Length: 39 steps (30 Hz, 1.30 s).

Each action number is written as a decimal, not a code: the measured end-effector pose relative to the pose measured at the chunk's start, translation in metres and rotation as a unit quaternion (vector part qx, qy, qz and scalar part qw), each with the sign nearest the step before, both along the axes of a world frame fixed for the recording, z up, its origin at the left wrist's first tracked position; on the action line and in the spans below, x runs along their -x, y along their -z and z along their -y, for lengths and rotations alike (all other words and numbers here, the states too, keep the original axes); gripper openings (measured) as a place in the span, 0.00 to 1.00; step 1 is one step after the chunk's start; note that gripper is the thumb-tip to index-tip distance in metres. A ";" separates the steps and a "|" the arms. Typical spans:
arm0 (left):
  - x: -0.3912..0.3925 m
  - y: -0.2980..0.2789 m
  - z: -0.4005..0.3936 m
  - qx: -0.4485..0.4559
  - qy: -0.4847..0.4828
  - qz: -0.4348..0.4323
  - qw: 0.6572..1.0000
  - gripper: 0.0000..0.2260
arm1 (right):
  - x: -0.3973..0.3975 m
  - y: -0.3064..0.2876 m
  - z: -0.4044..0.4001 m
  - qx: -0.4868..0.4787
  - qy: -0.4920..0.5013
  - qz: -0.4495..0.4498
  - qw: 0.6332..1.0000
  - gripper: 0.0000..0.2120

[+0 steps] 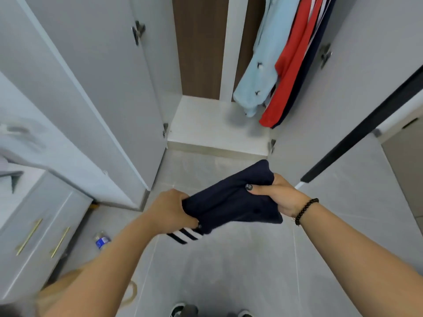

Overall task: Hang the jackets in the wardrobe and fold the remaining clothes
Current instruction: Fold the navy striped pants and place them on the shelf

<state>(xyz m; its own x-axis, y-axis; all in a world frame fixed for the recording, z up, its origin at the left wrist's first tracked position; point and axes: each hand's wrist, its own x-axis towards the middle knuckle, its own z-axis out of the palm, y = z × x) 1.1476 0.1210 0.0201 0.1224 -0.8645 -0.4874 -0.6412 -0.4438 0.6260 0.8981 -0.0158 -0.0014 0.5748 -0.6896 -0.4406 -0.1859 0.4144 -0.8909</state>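
Observation:
A folded navy garment with white stripes at its lower left corner hangs in the air in front of the open wardrobe. My left hand grips its left end and my right hand grips its right end, thumb on top. Inside the wardrobe, at the upper right, hang a light blue jacket, a red jacket and a dark navy one behind it.
Both wardrobe doors stand open, the left door and the right door. A grey drawer unit with gold handles is at the left. A small bottle lies on the tiled floor. My shoes show at the bottom edge.

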 end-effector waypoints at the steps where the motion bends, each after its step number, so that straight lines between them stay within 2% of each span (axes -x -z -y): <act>1: -0.011 -0.026 0.007 0.029 -0.015 0.005 0.999 0.08 | -0.008 -0.030 0.007 0.029 0.011 -0.003 1.000 0.21; 6: -0.059 -0.158 0.031 0.172 -0.091 -0.044 0.980 0.09 | -0.043 -0.184 0.035 0.172 0.054 0.003 0.984 0.20; 12: -0.095 -0.288 0.039 0.323 -0.168 -0.141 0.920 0.17 | -0.071 -0.338 0.033 0.307 0.069 0.031 0.949 0.19; 14: -0.106 -0.323 0.036 0.406 -0.195 -0.172 0.876 0.21 | -0.077 -0.377 0.026 0.346 0.075 0.062 0.933 0.19; 16: -0.112 -0.353 0.034 0.515 -0.223 -0.191 0.805 0.24 | -0.085 -0.408 0.022 0.378 0.079 0.108 0.916 0.19; 17: -0.111 -0.362 0.035 0.549 -0.233 -0.210 0.775 0.22 | -0.091 -0.419 0.021 0.389 0.086 0.123 0.909 0.18; 18: -0.109 -0.370 0.039 0.549 -0.243 -0.241 0.763 0.18 | -0.098 -0.428 0.020 0.396 0.092 0.129 0.904 0.17; 20: -0.103 -0.375 0.051 0.472 -0.265 -0.296 0.787 0.08 | -0.111 -0.440 0.020 0.412 0.109 0.108 0.898 0.13; 23: -0.104 -0.379 0.075 0.430 -0.267 -0.264 0.821 0.06 | -0.119 -0.452 0.033 0.445 0.152 0.058 0.881 0.10; 29: -0.111 -0.409 0.126 0.513 -0.187 -0.168 0.821 0.06 | -0.111 -0.467 0.079 0.512 0.193 0.013 0.837 0.06; 33: -0.112 -0.430 0.178 0.539 -0.163 -0.101 0.820 0.08 | -0.106 -0.485 0.126 0.549 0.204 0.015 0.810 0.11; 36: -0.118 -0.446 0.223 0.550 -0.147 -0.064 0.819 0.09 | -0.103 -0.502 0.168 0.558 0.198 0.008 0.806 0.12; 39: -0.122 -0.469 0.275 0.573 -0.141 -0.033 0.807 0.15 | -0.103 -0.525 0.222 0.564 0.197 0.022 0.802 0.13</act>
